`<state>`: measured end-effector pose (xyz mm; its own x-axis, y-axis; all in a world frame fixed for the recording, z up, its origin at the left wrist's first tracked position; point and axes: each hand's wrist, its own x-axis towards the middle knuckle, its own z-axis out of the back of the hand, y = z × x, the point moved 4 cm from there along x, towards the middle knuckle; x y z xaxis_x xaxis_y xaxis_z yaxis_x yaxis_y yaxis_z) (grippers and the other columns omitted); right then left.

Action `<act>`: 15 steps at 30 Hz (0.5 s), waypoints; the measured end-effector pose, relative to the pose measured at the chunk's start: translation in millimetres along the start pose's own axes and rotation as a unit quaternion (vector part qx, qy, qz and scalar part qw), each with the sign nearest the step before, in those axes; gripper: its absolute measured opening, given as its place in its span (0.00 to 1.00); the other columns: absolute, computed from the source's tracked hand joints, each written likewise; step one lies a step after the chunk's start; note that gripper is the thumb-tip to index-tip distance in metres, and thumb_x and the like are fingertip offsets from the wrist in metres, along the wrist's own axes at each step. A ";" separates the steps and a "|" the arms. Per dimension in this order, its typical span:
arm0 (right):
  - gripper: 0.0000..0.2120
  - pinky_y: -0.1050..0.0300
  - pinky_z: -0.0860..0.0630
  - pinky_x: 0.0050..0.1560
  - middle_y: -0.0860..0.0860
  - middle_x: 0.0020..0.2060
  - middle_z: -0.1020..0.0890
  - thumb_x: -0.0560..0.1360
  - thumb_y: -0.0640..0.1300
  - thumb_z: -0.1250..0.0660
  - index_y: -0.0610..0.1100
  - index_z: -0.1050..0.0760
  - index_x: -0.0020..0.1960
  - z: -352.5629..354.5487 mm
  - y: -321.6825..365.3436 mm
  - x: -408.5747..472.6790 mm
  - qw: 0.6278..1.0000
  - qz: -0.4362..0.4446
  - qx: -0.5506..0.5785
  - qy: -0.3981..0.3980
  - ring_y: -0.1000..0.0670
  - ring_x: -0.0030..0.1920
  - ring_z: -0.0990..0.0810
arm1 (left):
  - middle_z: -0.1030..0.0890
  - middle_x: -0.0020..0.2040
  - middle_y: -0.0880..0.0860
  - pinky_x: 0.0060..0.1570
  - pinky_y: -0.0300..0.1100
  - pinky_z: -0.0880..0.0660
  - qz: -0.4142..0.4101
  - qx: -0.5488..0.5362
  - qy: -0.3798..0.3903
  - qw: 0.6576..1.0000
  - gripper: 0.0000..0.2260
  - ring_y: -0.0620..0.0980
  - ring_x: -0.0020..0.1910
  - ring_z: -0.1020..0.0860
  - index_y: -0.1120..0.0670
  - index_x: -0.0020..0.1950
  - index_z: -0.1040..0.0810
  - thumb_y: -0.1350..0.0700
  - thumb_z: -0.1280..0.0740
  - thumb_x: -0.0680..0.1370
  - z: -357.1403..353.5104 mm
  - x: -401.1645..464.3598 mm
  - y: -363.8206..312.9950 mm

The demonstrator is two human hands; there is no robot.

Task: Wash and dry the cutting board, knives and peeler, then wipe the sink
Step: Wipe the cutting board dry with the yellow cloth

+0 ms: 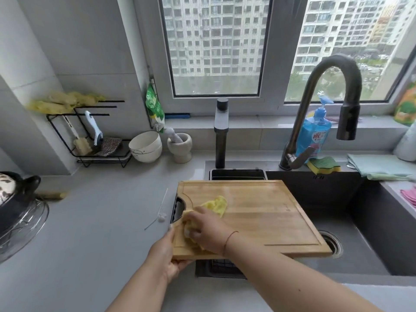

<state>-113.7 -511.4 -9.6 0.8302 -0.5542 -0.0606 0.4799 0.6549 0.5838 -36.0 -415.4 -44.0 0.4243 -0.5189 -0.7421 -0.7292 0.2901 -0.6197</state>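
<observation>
The cutting board (258, 212) lies tilted across the left part of the sink (360, 221), its far right corner over the drain (331, 243). The left hand (166, 255) grips the board's near left corner, thumb on its edge, while the right hand (207, 228) clutches a yellow cloth (213, 206) pressed on the wood. Behind stand a tall curved faucet (326, 91), a smaller square tap (221, 131), a blue soap bottle (314, 134) and a sponge (324, 164). On the counter (90, 221) to the left, stacked bowls (146, 146) sit beside a mortar (180, 147) holding a pestle, and a wire rack (90, 131) holds a brush and scrubbers.
</observation>
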 end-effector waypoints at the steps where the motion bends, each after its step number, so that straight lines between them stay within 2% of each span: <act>1: 0.18 0.52 0.31 0.64 0.51 0.65 0.31 0.77 0.46 0.36 0.52 0.30 0.66 -0.8 -1.5 8.7 1.000 0.004 0.005 0.006 0.47 0.63 0.30 | 0.18 0.43 0.61 0.37 0.55 0.20 0.001 0.002 -0.009 1.000 0.16 0.61 0.42 0.19 0.58 0.53 0.22 0.45 0.38 0.81 1.5 2.9 0.0; 6: 0.20 0.53 0.32 0.62 0.48 0.65 0.31 0.77 0.44 0.36 0.50 0.31 0.68 -0.3 -11.6 54.7 0.999 0.021 -0.027 0.030 0.45 0.62 0.29 | 0.20 0.44 0.60 0.29 0.50 0.21 -0.001 0.021 -0.047 0.999 0.14 0.60 0.41 0.21 0.58 0.50 0.24 0.47 0.36 0.80 2.3 3.5 2.9; 11: 0.20 0.54 0.33 0.63 0.47 0.66 0.30 0.78 0.45 0.36 0.48 0.31 0.69 0.3 -23.1 101.5 0.998 0.009 -0.049 0.031 0.44 0.63 0.30 | 0.20 0.47 0.62 0.37 0.56 0.20 0.007 0.021 -0.076 0.997 0.15 0.64 0.46 0.21 0.59 0.50 0.25 0.46 0.35 0.79 2.4 6.5 6.1; 15: 0.20 0.53 0.34 0.64 0.46 0.66 0.30 0.77 0.45 0.36 0.47 0.31 0.69 5.1 -35.5 122.2 0.997 -0.006 -0.065 0.033 0.43 0.64 0.31 | 0.19 0.50 0.63 0.39 0.61 0.21 0.009 0.012 -0.084 0.996 0.15 0.66 0.49 0.21 0.59 0.52 0.24 0.47 0.33 0.78 3.4 9.0 5.7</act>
<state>-30.7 -605.0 -33.6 0.8393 -0.5298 -0.1222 0.5185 0.7122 0.4733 -34.5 -415.6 -55.1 0.4973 -0.3714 -0.7840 -0.7256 0.3174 -0.6106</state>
